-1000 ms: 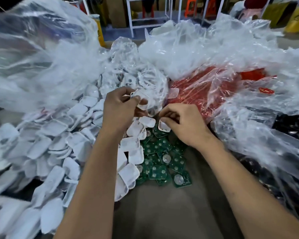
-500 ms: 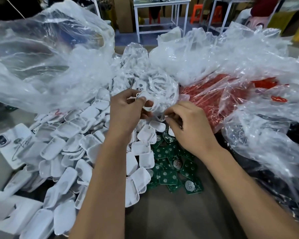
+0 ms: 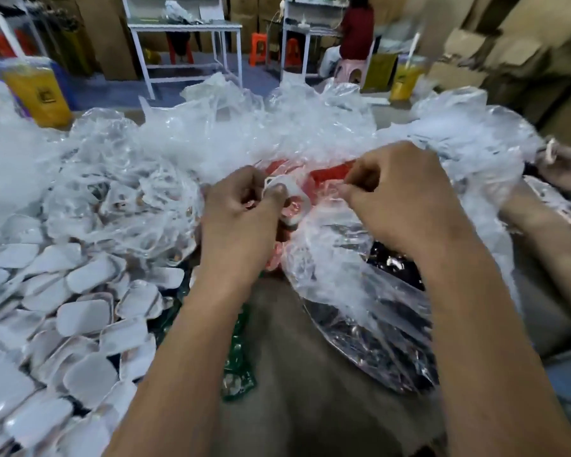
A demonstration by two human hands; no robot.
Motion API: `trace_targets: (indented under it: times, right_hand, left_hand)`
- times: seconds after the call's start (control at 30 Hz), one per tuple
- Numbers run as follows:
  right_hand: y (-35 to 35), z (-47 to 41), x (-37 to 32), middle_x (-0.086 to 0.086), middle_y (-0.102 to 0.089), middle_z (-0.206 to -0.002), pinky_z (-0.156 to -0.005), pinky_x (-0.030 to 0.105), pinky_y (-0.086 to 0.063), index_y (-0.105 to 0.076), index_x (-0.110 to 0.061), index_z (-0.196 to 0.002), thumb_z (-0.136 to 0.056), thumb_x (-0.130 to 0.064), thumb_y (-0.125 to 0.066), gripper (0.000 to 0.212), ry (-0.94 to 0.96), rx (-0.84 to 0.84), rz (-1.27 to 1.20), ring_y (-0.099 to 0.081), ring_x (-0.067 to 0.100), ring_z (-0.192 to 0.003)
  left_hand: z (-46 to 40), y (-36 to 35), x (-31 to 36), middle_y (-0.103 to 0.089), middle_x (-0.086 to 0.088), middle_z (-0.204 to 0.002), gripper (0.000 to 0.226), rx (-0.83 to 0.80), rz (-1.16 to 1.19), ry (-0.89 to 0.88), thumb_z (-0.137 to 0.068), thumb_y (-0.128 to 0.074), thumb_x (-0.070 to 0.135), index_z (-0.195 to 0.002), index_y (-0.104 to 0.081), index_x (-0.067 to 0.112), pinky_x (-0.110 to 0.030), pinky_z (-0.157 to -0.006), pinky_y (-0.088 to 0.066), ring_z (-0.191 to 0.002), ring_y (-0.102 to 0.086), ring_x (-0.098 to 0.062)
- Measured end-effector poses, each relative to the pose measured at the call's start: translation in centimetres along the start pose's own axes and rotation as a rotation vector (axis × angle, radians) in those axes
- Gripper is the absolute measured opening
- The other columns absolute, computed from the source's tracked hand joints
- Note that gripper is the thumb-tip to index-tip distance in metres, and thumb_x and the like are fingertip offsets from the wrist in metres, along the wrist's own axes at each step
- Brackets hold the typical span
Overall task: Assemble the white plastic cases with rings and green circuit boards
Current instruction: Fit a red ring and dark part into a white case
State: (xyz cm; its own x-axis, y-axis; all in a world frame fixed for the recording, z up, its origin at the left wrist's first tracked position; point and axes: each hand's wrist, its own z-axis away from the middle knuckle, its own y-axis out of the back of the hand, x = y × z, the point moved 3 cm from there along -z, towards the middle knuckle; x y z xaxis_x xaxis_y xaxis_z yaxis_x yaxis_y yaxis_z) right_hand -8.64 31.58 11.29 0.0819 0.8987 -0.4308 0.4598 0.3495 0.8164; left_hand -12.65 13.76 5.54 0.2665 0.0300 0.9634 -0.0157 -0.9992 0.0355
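White plastic cases (image 3: 83, 316), loose heap, lower left on the table (image 3: 310, 374); green circuit boards (image 3: 238, 374) just beside them, partly under the left forearm. Left hand (image 3: 241, 212): fingers curled, pinching a white ring (image 3: 285, 192). Right hand (image 3: 399, 196): fingers curled, apparently pinching clear bag film (image 3: 330, 258); blurred. Beyond: red parts (image 3: 330, 173) bagged, crumpled clear bags (image 3: 244, 133), white workbench (image 3: 185, 28).

Two hands: left hand (image 3: 241, 212) and right hand (image 3: 399, 199). One white ring (image 3: 290, 196). Dozens of white cases (image 3: 83, 316) at eight o'clock.
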Motion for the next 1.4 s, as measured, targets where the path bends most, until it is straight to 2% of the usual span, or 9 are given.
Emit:
trace_targets:
  times: [0.13, 0.23, 0.53, 0.63, 0.8, 1.0, 1.13, 1.27, 1.4]
  right_hand:
    - [2.0, 0.1, 5.4, 0.002, -0.077, -0.093, -0.070, 0.027, -0.054, -0.077, -0.029, -0.083, -0.088, -0.013, -0.078, 0.017, -0.193, -0.405, 0.302, -0.069, 0.017, -0.080]
    - [1.4, 1.1, 6.5, -0.002, -0.074, -0.086, -0.066, 0.029, -0.055, -0.073, -0.032, -0.084, -0.081, -0.019, -0.086, 0.018, -0.193, -0.540, 0.301, -0.069, 0.016, -0.077]
    - [-1.1, 1.3, 6.8, -0.007, -0.071, -0.071, -0.041, 0.015, -0.039, -0.075, -0.029, -0.083, -0.076, -0.026, -0.092, 0.019, -0.161, -0.511, 0.104, -0.064, 0.004, -0.053]
    - [-1.1, 1.3, 6.6, -0.004, -0.073, -0.079, -0.052, 0.021, -0.043, -0.074, -0.028, -0.085, -0.080, -0.027, -0.090, 0.017, -0.139, -0.544, 0.098, -0.067, 0.010, -0.066]
    - [-0.3, 0.9, 6.6, -0.003, -0.070, -0.084, -0.065, 0.029, -0.046, -0.067, -0.023, -0.081, -0.088, -0.023, -0.081, 0.016, -0.115, -0.506, 0.100, -0.067, 0.017, -0.080]
    - [1.4, 0.3, 5.0, -0.002, -0.068, -0.084, -0.059, 0.025, -0.042, -0.069, -0.023, -0.077, -0.086, -0.018, -0.081, 0.016, -0.115, -0.377, 0.149, -0.062, 0.013, -0.076]
    - [1.7, 0.3, 0.0, 0.000, -0.075, -0.082, -0.072, 0.036, -0.057, -0.068, -0.021, -0.074, -0.083, -0.014, -0.083, 0.020, 0.051, -0.232, -0.128, -0.072, 0.013, -0.080]
    - [-2.5, 0.8, -6.3, -0.004, -0.074, -0.068, -0.060, 0.028, -0.055, -0.068, -0.021, -0.076, -0.083, -0.014, -0.083, 0.017, 0.239, -0.167, -0.481, -0.071, 0.007, -0.063]
    - [-10.5, 1.8, -8.9, 0.008, -0.074, -0.067, -0.049, 0.021, -0.046, -0.069, -0.008, -0.082, -0.088, -0.014, -0.084, 0.017, 0.156, -0.273, -0.853, -0.064, 0.013, -0.051]
  left_hand:
    - [0.2, -8.5, 1.9, -0.067, -0.015, -0.073, 0.014, -0.198, -0.110, -0.101, -0.093, -0.065, 0.011, -0.079, -0.067, 0.007, -0.049, -0.053, -0.059, -0.063, -0.071, -0.035]
    - [0.3, -11.1, 1.1, -0.067, -0.014, -0.073, 0.012, -0.253, -0.345, -0.136, -0.088, -0.062, 0.010, -0.081, -0.068, 0.003, -0.051, -0.063, -0.054, -0.071, -0.065, -0.032]
    - [1.1, -10.1, -2.3, -0.071, -0.012, -0.078, 0.014, -0.193, -0.300, 0.006, -0.092, -0.060, 0.011, -0.082, -0.067, 0.006, -0.050, -0.061, -0.060, -0.067, -0.072, -0.031]
    - [1.3, -9.7, -2.4, -0.072, -0.015, -0.082, 0.012, -0.200, -0.221, 0.037, -0.094, -0.062, 0.010, -0.084, -0.068, 0.009, -0.046, -0.054, -0.062, -0.059, -0.073, -0.025]
    - [1.3, -7.8, -2.5, -0.074, -0.009, -0.075, 0.015, -0.156, -0.014, 0.145, -0.095, -0.067, 0.013, -0.081, -0.072, 0.012, -0.052, -0.062, -0.064, -0.063, -0.074, -0.032]
    - [1.1, -3.2, -2.0, -0.076, -0.007, -0.078, 0.017, -0.061, 0.163, 0.223, -0.099, -0.062, 0.012, -0.085, -0.070, 0.012, -0.025, -0.050, -0.055, -0.058, -0.074, -0.027]
    - [1.2, 1.2, -2.3, -0.075, -0.003, -0.073, 0.014, 0.065, 0.114, 0.197, -0.096, -0.064, 0.015, -0.085, -0.072, 0.014, -0.032, -0.050, -0.055, -0.057, -0.073, -0.024]
    - [1.3, 6.9, -3.1, -0.074, 0.002, -0.068, 0.018, 0.231, -0.094, 0.134, -0.089, -0.066, 0.020, -0.074, -0.075, 0.023, -0.028, -0.049, -0.047, -0.052, -0.065, -0.014]
    - [1.8, 11.8, -4.5, -0.073, -0.003, -0.069, 0.016, 0.312, -0.191, 0.164, -0.089, -0.065, 0.011, -0.087, -0.074, 0.024, -0.025, -0.045, -0.049, -0.051, -0.070, -0.021]
